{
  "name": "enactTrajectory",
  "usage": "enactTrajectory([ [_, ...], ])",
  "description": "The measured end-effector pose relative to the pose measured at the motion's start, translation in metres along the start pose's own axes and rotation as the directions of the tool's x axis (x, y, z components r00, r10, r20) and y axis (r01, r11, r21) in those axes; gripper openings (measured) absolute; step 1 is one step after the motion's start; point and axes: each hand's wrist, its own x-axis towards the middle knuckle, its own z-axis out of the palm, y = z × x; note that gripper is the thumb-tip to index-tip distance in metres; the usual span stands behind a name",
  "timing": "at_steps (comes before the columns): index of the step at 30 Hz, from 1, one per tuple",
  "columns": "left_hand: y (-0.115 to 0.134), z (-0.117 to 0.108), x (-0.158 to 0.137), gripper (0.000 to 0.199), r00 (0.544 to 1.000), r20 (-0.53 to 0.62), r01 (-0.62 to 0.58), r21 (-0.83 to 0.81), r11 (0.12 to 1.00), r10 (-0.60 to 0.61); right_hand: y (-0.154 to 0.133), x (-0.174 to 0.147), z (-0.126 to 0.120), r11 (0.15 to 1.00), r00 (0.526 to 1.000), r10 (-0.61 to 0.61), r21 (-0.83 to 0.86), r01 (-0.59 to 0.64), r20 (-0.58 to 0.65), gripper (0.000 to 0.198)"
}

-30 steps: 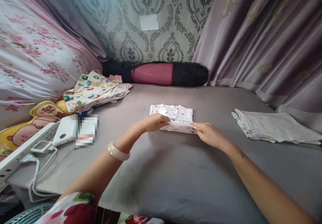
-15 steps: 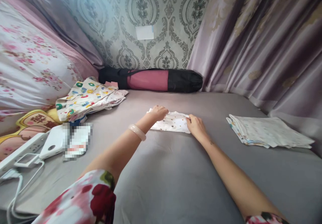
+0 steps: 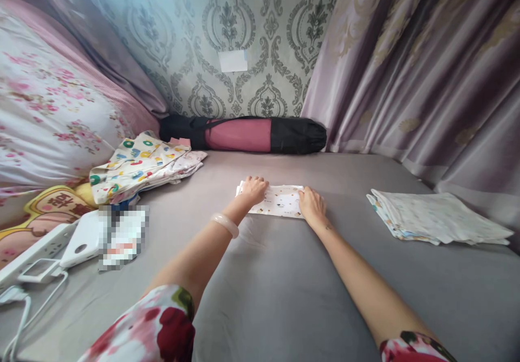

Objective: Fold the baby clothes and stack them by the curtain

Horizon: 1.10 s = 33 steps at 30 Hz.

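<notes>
A folded white cloth [image 3: 278, 201] with a small brown print lies flat on the grey sheet in front of me; its exact kind does not show. My left hand [image 3: 254, 189], a pale bangle on its wrist, rests over the left part of the cloth with its fingers curled down onto it. At the cloth's right edge, my right hand [image 3: 312, 203] pinches the upper corner between thumb and fingers. The fingertips of both hands are partly hidden.
A folded pile [image 3: 436, 215] lies at right. Patterned clothes [image 3: 142, 161] are heaped at left, near a power strip [image 3: 38, 251], a white device [image 3: 85, 237] and cables. A rolled pink-and-black bag [image 3: 239, 134] lies along the wall, between curtains [image 3: 385, 69].
The cloth's far edge now looks straighter and its shape narrower. My left hand has flattened down onto it, and my right hand has shifted slightly left along its edge.
</notes>
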Motion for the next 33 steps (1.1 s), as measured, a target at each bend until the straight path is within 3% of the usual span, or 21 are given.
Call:
enactTrajectory([
  [10,-0.013,0.031,-0.014,0.029,0.977,-0.083,0.19,-0.076,0.979,-0.196,-0.002,0.002,0.004,0.993,0.992,0.112,-0.044,-0.11,0.059,0.031],
  [17,-0.036,0.054,-0.031,0.034,0.871,-0.051,0.447,-0.331,0.831,-0.488,-0.002,0.004,0.009,0.989,0.987,0.142,-0.037,-0.14,0.068,0.034],
  [25,-0.042,0.05,-0.032,0.041,0.837,-0.014,0.489,-0.429,0.76,-0.547,0.001,0.006,0.005,0.99,0.986,0.141,-0.022,-0.139,0.09,0.032],
  [28,-0.032,0.042,-0.036,0.041,0.827,-0.093,0.474,-0.417,0.776,-0.555,-0.007,0.001,-0.001,0.995,0.997,0.065,-0.068,-0.068,-0.041,0.031],
  [31,-0.011,0.034,-0.037,0.039,0.883,-0.172,0.349,-0.383,0.855,-0.437,-0.026,-0.007,-0.001,0.985,0.982,-0.158,-0.082,0.15,-0.103,0.035],
  [33,0.003,0.032,-0.037,0.038,0.922,-0.185,0.26,-0.354,0.898,-0.339,-0.041,-0.013,0.005,0.945,0.942,-0.327,-0.033,0.326,-0.079,0.038],
])
